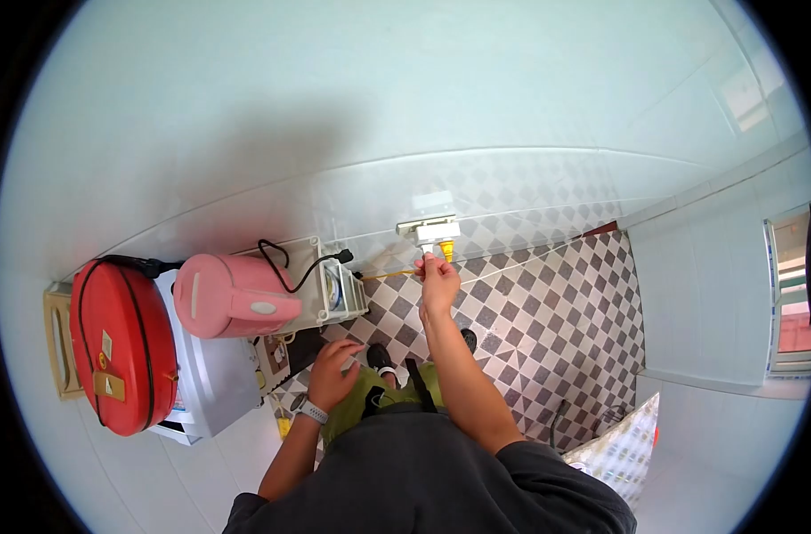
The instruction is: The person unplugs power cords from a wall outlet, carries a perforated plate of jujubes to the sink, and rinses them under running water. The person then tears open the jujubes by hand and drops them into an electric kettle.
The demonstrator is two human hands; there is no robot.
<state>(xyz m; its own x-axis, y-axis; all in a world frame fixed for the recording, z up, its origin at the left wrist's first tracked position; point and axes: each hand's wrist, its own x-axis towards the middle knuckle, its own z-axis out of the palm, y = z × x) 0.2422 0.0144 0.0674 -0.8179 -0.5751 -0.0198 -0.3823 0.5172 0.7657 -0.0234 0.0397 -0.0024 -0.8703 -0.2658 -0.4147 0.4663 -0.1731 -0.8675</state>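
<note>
My right hand (439, 287) reaches forward to the wall, its fingers pinched on a white plug (428, 250). This plug sits at the underside of a white socket adapter (436, 233), which is at a wall outlet (414, 224). Beside my fingertips, a yellow plug (446, 249) hangs from the same adapter. My left hand (334, 372) hovers low in front of my body with its fingers stretched out, holding nothing. Left of it stands a pink electric kettle (227, 295); a black cord with a loose black plug (344, 255) lies over the shelf beside it.
A white shelf rack (309, 307) stands against the wall. Further left, a round red appliance (125, 347) rests on a white cabinet (214, 383). Checkered tiles cover the floor (548, 311). A window (793, 294) is at the right.
</note>
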